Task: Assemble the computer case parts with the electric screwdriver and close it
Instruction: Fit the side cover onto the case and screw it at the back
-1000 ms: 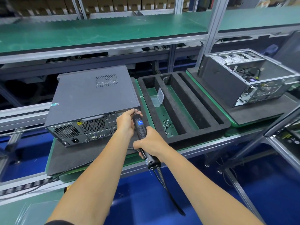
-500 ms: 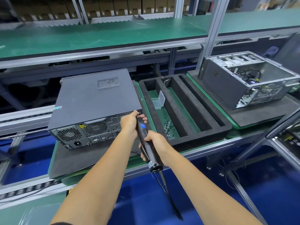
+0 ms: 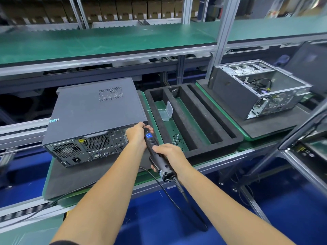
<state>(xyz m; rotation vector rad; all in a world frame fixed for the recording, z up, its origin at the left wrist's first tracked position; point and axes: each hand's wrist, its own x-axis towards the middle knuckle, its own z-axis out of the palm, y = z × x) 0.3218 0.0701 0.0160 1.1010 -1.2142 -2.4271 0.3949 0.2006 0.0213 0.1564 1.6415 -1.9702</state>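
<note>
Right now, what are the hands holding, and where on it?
Both hold the electric screwdriver. The right hand grips its handle near the cord end; the left hand holds its front end, by the closed computer case.

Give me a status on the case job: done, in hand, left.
Done: the near case has its side panel on. In hand: the right hand grips the screwdriver, and the left hand holds its tip at the case's rear corner. Left: the second case on the right lies open, and loose screws remain in the tray.
</note>
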